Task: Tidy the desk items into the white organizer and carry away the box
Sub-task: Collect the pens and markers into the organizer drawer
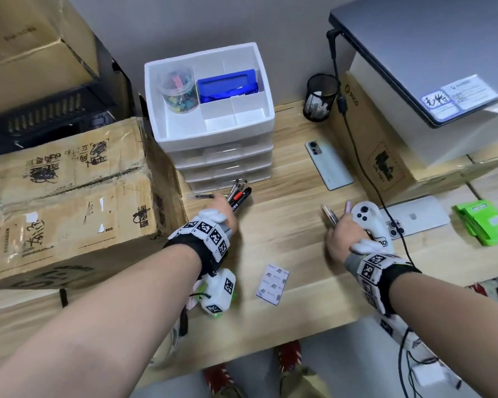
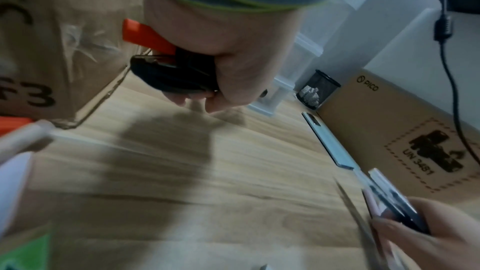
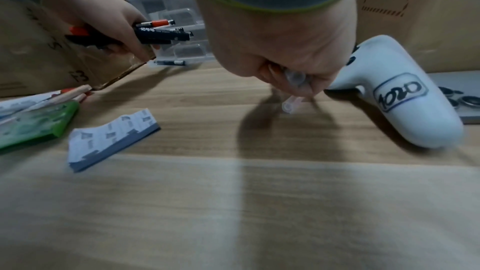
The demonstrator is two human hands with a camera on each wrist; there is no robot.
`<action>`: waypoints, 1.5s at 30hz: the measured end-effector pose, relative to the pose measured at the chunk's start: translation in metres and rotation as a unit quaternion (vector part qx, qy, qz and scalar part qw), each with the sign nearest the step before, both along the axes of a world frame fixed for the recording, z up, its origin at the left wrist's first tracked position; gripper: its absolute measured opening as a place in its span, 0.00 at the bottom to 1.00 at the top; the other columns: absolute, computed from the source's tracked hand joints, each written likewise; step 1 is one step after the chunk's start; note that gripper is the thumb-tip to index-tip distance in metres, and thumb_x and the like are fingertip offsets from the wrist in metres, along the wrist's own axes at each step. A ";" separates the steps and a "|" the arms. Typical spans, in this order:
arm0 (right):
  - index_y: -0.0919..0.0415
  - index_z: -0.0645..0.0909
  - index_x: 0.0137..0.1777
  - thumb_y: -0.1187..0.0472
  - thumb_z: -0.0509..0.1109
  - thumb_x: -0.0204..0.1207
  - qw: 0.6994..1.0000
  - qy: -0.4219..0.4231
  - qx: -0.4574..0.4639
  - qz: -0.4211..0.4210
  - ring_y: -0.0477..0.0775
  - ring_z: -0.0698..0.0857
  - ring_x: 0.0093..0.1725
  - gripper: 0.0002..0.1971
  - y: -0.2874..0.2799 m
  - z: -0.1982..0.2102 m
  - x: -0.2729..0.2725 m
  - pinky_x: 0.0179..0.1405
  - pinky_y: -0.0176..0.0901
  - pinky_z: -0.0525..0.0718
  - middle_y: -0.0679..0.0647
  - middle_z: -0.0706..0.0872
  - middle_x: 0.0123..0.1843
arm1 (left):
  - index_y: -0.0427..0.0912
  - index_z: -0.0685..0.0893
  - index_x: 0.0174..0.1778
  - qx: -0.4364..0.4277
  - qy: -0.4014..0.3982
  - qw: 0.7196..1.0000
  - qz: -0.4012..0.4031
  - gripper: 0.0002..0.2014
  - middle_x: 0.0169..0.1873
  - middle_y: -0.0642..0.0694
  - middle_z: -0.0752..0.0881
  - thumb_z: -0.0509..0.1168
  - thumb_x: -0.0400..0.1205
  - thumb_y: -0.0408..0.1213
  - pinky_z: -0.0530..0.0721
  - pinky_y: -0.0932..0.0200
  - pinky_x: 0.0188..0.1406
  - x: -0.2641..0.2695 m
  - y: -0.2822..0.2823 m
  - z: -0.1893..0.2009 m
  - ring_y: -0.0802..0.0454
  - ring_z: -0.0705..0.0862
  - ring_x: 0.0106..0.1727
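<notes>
The white organizer (image 1: 210, 110) stands at the back of the desk (image 1: 285, 225), its top tray already holding a clear jar of clips (image 1: 178, 90) and a blue case (image 1: 228, 86); the front compartments look free. Your left hand (image 1: 223, 214) is curled round a bundle of pens and markers (image 1: 239, 195) just in front of the drawers. Your right hand (image 1: 341, 234) pinches several thin pens (image 1: 332, 215), one pale pink, beside the white controller (image 1: 368, 222).

The risks, as I judge them: both fists are full, so a loose pen may slide out if you reach for more. One dark pen (image 1: 200, 196) lies on the desk by your left fingertips; grabbing it with a full hand could spill the bundle. The thin pens sit only in your fingertips, and lifting fast could drop one.

The big cardboard box (image 1: 69, 196) presses close to the organizer's left side, crowding your left arm's path up to the tray. A pad of sticky notes (image 1: 273, 284) lies between your wrists. A pale green phone (image 1: 329, 165), a silver phone (image 1: 417, 219), a black cable (image 1: 357, 156) and a mesh pen cup (image 1: 319, 97) sit to the right; mind the cable.
</notes>
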State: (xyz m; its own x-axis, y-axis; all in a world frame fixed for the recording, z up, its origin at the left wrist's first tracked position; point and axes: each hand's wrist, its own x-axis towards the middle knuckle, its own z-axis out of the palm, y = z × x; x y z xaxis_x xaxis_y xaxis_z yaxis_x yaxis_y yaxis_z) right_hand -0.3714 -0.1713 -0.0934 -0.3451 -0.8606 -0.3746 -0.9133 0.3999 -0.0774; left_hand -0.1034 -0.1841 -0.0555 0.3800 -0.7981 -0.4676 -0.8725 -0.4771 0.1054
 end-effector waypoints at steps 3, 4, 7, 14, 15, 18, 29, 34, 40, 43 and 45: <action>0.61 0.61 0.77 0.53 0.60 0.84 0.997 0.028 0.040 0.063 0.68 0.85 0.61 0.25 0.001 0.012 0.003 0.56 0.61 0.83 0.63 0.81 0.68 | 0.31 0.71 0.70 0.027 -0.014 0.999 0.014 0.19 0.57 0.37 0.84 0.60 0.87 0.37 0.83 0.50 0.53 0.000 -0.008 -0.010 0.41 0.85 0.53; 0.60 0.64 0.74 0.52 0.60 0.84 0.995 0.039 0.038 0.088 0.67 0.86 0.60 0.22 0.002 0.016 0.000 0.53 0.59 0.83 0.63 0.80 0.67 | 0.31 0.73 0.67 0.013 -0.012 1.000 0.021 0.17 0.54 0.37 0.85 0.63 0.85 0.36 0.83 0.49 0.50 -0.001 -0.009 -0.011 0.40 0.86 0.53; 0.58 0.68 0.64 0.52 0.59 0.84 0.996 0.033 0.027 0.084 0.67 0.87 0.56 0.13 -0.003 0.014 0.002 0.47 0.57 0.82 0.62 0.82 0.64 | 0.32 0.70 0.70 0.002 -0.025 0.999 0.028 0.22 0.49 0.38 0.86 0.66 0.81 0.29 0.84 0.51 0.42 -0.002 -0.011 -0.017 0.41 0.87 0.49; 0.61 0.68 0.64 0.56 0.61 0.81 0.999 0.005 -0.017 0.046 0.67 0.87 0.50 0.15 -0.009 0.012 0.007 0.41 0.53 0.81 0.62 0.84 0.58 | 0.36 0.68 0.66 0.052 0.007 0.999 -0.014 0.19 0.46 0.39 0.83 0.63 0.80 0.29 0.84 0.54 0.49 0.003 -0.018 -0.014 0.42 0.85 0.50; 0.62 0.68 0.64 0.56 0.61 0.81 0.999 0.005 -0.021 0.047 0.67 0.87 0.50 0.15 -0.008 0.013 0.006 0.39 0.52 0.78 0.62 0.83 0.59 | 0.38 0.68 0.63 0.059 -0.005 0.998 -0.025 0.18 0.42 0.40 0.82 0.64 0.79 0.28 0.83 0.54 0.47 0.003 -0.018 -0.013 0.43 0.84 0.47; 0.62 0.68 0.69 0.57 0.64 0.81 1.000 0.002 -0.006 0.029 0.68 0.86 0.54 0.19 -0.008 0.017 0.002 0.42 0.54 0.77 0.64 0.77 0.66 | 0.35 0.75 0.60 0.055 -0.052 0.994 -0.077 0.15 0.45 0.41 0.85 0.66 0.78 0.26 0.86 0.52 0.47 0.001 -0.018 -0.009 0.44 0.86 0.45; 0.63 0.64 0.72 0.56 0.69 0.78 0.998 0.013 0.033 -0.050 0.68 0.84 0.61 0.26 -0.013 0.012 0.012 0.54 0.66 0.85 0.62 0.75 0.70 | 0.37 0.84 0.59 0.011 -0.098 0.979 -0.178 0.15 0.55 0.41 0.82 0.68 0.77 0.27 0.79 0.56 0.37 -0.007 0.000 -0.002 0.44 0.85 0.45; 0.63 0.73 0.56 0.51 0.62 0.82 0.994 0.027 0.025 -0.104 0.68 0.87 0.53 0.14 -0.010 0.007 0.019 0.53 0.62 0.82 0.65 0.87 0.53 | 0.41 0.80 0.53 -0.081 0.018 0.983 -0.162 0.10 0.42 0.42 0.86 0.67 0.79 0.41 0.86 0.54 0.36 -0.014 0.006 0.002 0.44 0.83 0.37; 0.65 0.79 0.46 0.50 0.59 0.81 0.992 -0.122 0.017 -0.008 0.65 0.82 0.44 0.17 0.003 0.034 0.037 0.40 0.47 0.74 0.66 0.86 0.45 | 0.42 0.81 0.43 -0.116 0.244 0.963 0.011 0.06 0.32 0.46 0.83 0.66 0.81 0.41 0.73 0.61 0.27 -0.025 0.012 0.034 0.47 0.81 0.32; 0.64 0.79 0.48 0.56 0.59 0.84 0.938 -0.344 -0.033 -0.036 0.61 0.81 0.38 0.12 0.006 0.059 0.060 0.30 0.42 0.73 0.58 0.85 0.36 | 0.42 0.78 0.35 -0.110 0.313 0.941 0.065 0.10 0.28 0.44 0.80 0.65 0.81 0.40 0.77 0.59 0.28 -0.027 0.017 0.053 0.47 0.79 0.29; 0.63 0.74 0.49 0.60 0.58 0.84 0.880 -0.471 -0.003 -0.069 0.56 0.80 0.29 0.07 0.004 0.070 0.080 0.24 0.39 0.74 0.55 0.81 0.30 | 0.42 0.78 0.33 -0.118 0.335 0.931 0.079 0.12 0.28 0.42 0.82 0.66 0.80 0.42 0.81 0.55 0.32 -0.030 0.019 0.063 0.46 0.81 0.29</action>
